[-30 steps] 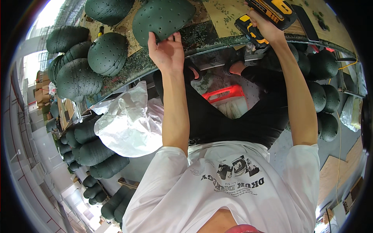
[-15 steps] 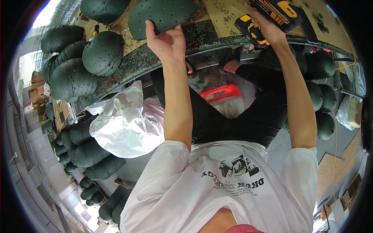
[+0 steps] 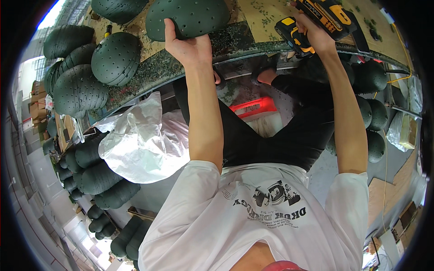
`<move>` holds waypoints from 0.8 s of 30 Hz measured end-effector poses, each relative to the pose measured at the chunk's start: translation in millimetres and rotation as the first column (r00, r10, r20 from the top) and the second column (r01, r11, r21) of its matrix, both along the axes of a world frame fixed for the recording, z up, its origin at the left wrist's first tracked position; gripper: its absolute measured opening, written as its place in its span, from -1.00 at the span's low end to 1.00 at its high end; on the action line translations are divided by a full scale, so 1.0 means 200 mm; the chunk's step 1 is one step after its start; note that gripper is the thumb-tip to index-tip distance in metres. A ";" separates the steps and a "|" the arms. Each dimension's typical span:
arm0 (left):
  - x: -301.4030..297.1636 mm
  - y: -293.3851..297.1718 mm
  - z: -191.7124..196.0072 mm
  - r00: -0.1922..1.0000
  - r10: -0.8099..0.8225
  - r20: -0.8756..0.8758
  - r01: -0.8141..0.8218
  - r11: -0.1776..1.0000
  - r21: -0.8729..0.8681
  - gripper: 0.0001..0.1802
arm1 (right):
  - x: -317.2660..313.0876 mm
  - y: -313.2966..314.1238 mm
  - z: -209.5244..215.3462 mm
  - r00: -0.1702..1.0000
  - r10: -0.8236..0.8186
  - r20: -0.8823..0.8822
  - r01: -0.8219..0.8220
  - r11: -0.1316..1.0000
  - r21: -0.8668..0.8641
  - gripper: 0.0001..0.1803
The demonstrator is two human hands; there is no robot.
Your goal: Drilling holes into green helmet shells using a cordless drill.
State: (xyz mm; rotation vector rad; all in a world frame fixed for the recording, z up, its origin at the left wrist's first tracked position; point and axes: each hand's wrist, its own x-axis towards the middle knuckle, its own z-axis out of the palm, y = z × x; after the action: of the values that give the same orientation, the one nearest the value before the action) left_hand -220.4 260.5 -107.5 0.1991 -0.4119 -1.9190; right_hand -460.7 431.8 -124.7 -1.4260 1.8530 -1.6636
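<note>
At the top middle, a dark green plastic half-dome (image 3: 192,18) dotted with small holes is held over the workbench (image 3: 226,44). My left hand (image 3: 192,49) grips its near edge, thumb on the outer face and the other fingers hidden beneath. My right hand (image 3: 318,38), at the upper right, is closed round the handle of a yellow and black cordless power drill (image 3: 323,17). The drill's battery end points left, apart from the dome. The drill's tip is out of view.
Stacks of similar perforated domes (image 3: 81,90) crowd the bench's left end, near a yellow and black screwdriver (image 3: 108,31). More stacked domes (image 3: 99,178) stand on the floor. A white plastic bag (image 3: 144,140) hangs beside my left leg, and a red plastic item (image 3: 255,106) lies between my legs. Green shavings litter the bench.
My left hand and the dome have shifted slightly up and left. The drill has moved slightly to the right. Both hands keep their holds.
</note>
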 end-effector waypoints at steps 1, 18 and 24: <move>0.00 0.00 0.00 1.000 0.014 0.021 -0.013 1.000 -0.009 -0.51 | 0.00 0.00 0.00 0.999 0.004 0.033 -0.003 1.000 -0.007 -0.84; 0.01 0.03 0.04 0.994 0.066 0.084 -0.063 0.997 -0.033 -0.52 | -0.06 0.01 -0.07 0.998 0.009 -0.056 -0.010 1.000 0.000 -0.90; 0.00 0.11 0.07 0.975 0.081 0.206 -0.074 0.996 -0.040 -0.34 | -0.06 0.01 -0.07 0.999 0.040 -0.017 -0.040 0.999 0.006 -0.84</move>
State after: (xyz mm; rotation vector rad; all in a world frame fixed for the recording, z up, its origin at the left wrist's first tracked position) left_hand -219.6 282.0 -94.1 0.3915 -0.5657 -1.8196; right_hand -472.9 433.2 -138.0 -1.4699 1.8246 -1.6312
